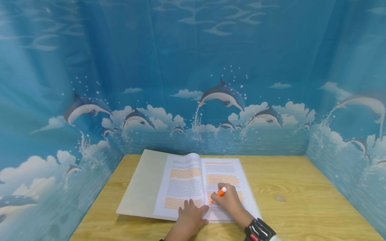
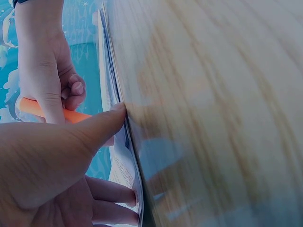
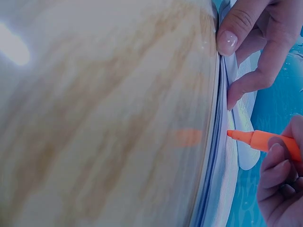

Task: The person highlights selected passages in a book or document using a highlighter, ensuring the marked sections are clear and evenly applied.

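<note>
An open book [image 1: 184,184] with printed pages lies on the wooden table, many of its lines marked in orange. My right hand [image 1: 230,200] grips an orange highlighter [image 1: 221,191], white at its back end, over the right page. In the right wrist view the highlighter's tip [image 3: 230,134] points down at the page, right at its surface. My left hand [image 1: 190,217] rests with spread fingers on the lower part of the book near the gutter. Seen from the left wrist, its thumb [image 2: 102,125] lies at the book's near edge.
The wooden table [image 1: 289,177] extends to the right of the book, with a small pale flat piece [image 1: 280,198] on it. A blue curtain [image 1: 181,67] printed with dolphins encloses the back and both sides. A black band [image 1: 260,230] circles the right wrist.
</note>
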A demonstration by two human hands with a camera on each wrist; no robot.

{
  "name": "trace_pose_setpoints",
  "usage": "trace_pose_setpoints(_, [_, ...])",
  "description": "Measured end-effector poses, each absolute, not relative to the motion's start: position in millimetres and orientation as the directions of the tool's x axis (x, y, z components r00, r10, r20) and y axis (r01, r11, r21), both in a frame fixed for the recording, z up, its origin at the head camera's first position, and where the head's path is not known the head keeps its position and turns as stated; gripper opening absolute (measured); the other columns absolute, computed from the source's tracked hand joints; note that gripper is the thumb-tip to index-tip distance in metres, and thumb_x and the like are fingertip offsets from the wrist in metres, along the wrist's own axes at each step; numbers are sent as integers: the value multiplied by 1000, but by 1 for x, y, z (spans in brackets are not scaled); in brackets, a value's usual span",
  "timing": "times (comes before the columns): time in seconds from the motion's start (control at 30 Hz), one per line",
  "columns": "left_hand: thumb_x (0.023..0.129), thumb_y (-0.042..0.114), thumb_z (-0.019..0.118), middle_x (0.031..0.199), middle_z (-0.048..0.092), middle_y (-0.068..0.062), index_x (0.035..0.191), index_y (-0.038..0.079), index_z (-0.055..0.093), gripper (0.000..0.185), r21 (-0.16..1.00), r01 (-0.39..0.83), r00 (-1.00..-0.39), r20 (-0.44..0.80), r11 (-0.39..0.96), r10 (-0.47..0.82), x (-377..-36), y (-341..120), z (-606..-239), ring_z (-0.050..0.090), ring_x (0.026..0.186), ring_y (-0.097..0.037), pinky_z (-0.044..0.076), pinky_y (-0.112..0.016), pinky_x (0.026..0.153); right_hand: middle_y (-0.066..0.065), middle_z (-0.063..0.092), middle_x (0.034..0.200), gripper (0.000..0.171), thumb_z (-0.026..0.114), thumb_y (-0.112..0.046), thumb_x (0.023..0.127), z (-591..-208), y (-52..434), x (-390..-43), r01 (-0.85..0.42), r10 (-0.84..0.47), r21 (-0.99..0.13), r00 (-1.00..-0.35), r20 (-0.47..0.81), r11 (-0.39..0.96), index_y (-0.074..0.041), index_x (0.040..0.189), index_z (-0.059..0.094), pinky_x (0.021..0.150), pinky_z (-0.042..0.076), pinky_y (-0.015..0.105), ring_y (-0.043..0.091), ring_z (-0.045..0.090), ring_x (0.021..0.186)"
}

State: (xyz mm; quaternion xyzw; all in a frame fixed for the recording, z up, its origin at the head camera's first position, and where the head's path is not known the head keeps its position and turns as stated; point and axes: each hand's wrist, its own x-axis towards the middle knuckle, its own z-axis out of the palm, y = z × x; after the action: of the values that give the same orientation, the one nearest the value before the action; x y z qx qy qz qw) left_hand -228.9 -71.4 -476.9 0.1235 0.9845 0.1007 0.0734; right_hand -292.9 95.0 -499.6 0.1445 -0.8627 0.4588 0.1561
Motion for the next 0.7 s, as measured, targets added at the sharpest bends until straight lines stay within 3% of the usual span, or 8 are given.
trace_pose_setpoints(0.7, [88, 46, 74, 135, 57, -33, 133, 29, 66, 49, 207, 201, -961, -149, 958, 234, -232, -71, -481, 49, 130, -54, 45, -69, 100, -15, 32, 49, 39, 67, 5, 65, -499, 102, -292, -399, -98, -734, -903, 418, 549, -16, 55, 36, 43, 24, 16, -2, 31, 45])
